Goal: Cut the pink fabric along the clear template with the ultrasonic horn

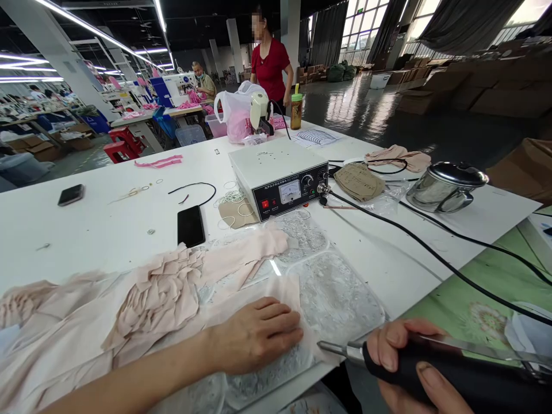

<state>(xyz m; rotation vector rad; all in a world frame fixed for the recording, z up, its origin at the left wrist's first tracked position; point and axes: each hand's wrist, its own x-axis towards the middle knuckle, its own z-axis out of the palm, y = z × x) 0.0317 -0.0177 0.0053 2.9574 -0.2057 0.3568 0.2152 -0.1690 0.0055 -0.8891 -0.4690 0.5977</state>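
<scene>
My left hand (254,333) lies flat, fingers stretched out, pressing a pale pink fabric piece (241,305) onto a clear scratched plastic sheet (336,296). My right hand (409,368) is wrapped round the black handle of a hand tool (452,376) with a metal tip (332,347) that points left towards the fabric's edge. A black cable (431,256) runs from the tool side to a white control box (280,172) with a dial and red button. A heap of cut pink fabric pieces (159,287) lies to the left of my left hand.
A black phone (190,225) lies beside the box, another phone (71,194) at far left. A steel pot with lid (446,187), olive and pink cloth (360,181), elastic loops and a bottle (296,106) stand behind. A person in red (271,66) stands at the table's far side.
</scene>
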